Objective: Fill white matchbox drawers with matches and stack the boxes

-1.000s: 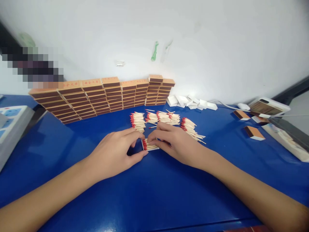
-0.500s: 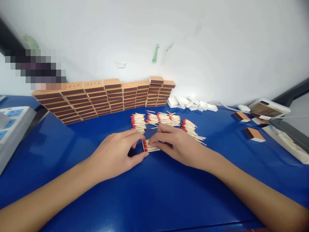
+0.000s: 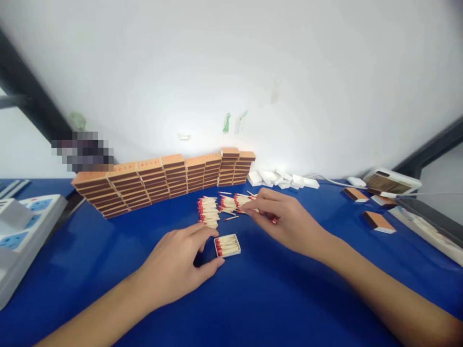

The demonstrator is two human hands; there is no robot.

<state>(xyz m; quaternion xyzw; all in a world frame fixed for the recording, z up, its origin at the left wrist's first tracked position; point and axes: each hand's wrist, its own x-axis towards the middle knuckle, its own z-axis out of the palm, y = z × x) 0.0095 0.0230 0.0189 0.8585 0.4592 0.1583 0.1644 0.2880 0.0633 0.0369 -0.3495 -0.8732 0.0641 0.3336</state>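
Observation:
A small white tray of red-tipped matches [image 3: 227,245] lies on the blue table [image 3: 253,299]. My left hand [image 3: 179,262] rests beside the tray's left end, thumb and forefinger curved about that end and touching it. My right hand [image 3: 285,219] is farther back, fingers pinched at the loose piles of matches [image 3: 217,208]. Whether any matches are between those fingers is unclear.
Stacked orange matchboxes [image 3: 162,177] form a low wall along the back by the white wall. White empty trays [image 3: 282,178] lie to their right. Loose box sleeves [image 3: 378,220] and a phone [image 3: 392,180] are at the right, a power strip [image 3: 21,231] at the left.
My right hand left the filled tray and moved back to the loose match piles. The left hand stayed at the tray. The camera tilted upward.

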